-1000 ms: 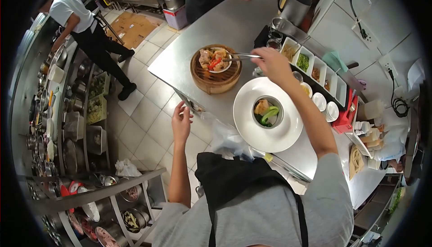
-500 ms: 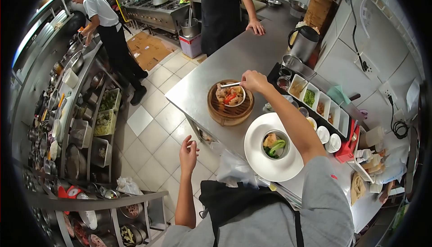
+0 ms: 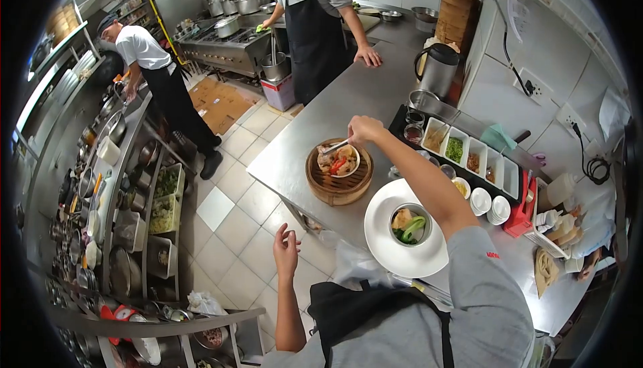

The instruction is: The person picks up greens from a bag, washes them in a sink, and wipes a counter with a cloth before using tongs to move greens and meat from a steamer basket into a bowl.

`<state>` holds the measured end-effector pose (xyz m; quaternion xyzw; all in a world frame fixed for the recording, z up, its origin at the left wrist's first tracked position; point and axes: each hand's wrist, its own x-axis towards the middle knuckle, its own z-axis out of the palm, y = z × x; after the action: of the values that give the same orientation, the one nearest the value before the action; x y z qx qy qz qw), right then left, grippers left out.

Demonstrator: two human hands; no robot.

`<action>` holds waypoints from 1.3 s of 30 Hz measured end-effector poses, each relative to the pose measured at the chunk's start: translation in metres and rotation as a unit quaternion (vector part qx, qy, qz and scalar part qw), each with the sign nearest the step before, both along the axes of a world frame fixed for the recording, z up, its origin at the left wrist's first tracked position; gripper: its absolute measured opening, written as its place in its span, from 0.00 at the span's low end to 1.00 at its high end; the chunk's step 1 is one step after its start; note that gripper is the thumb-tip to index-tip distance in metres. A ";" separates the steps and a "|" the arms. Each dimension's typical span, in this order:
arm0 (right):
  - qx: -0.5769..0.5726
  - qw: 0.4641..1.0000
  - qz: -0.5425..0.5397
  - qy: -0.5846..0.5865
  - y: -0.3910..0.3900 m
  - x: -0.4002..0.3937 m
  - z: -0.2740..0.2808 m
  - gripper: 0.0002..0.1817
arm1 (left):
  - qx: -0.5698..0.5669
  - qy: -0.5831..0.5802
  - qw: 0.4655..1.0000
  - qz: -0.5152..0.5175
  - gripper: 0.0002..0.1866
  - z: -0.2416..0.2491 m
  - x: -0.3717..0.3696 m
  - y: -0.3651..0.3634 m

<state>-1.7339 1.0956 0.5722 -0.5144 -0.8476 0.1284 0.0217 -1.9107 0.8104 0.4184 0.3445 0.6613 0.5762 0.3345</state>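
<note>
My right hand (image 3: 365, 130) is closed around slim metal tongs (image 3: 337, 145), their tips in the meat pieces (image 3: 326, 161) of a small white bowl (image 3: 357, 162). Red pepper strips lie on that food. The bowl sits in a round bamboo steamer (image 3: 321, 184) on the steel counter. Nearer me, under my right forearm, stands a wide white plate (image 3: 380, 247) bearing a round metal cup (image 3: 394, 218) with green vegetables and a pale yellowish piece. My left hand (image 3: 287, 251) hangs in the air beyond the counter's edge, fingers loosely apart, holding nothing.
White tubs of toppings (image 3: 456, 149) line the counter's right side, near a steel jug (image 3: 439, 70) and small white cups (image 3: 499, 210). One person (image 3: 315, 33) leans a hand on the counter's far end. Another person (image 3: 157, 59) works at the left shelves.
My view has shifted slightly, and more of the person across the counter shows. My right hand and the tongs are still at the bowl, with the tips tilted lower. My left hand stays raised.
</note>
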 end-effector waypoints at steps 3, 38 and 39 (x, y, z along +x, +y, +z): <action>-0.089 0.996 0.009 0.028 0.013 0.011 -0.016 0.09 | -0.007 0.002 1.000 0.014 0.21 0.001 0.000 -0.006; -0.191 0.877 -0.057 0.437 -0.010 0.068 -0.062 0.07 | -0.034 0.020 0.998 0.047 0.20 -0.020 -0.015 -0.034; -0.194 0.878 -0.064 0.433 -0.009 0.068 -0.063 0.07 | -0.032 0.019 0.998 0.046 0.20 -0.021 -0.015 -0.035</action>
<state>-1.6662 1.0866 0.5091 -0.4544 -0.6770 0.4985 0.2943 -1.9256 0.7756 0.3979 0.3137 0.7007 0.5631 0.3058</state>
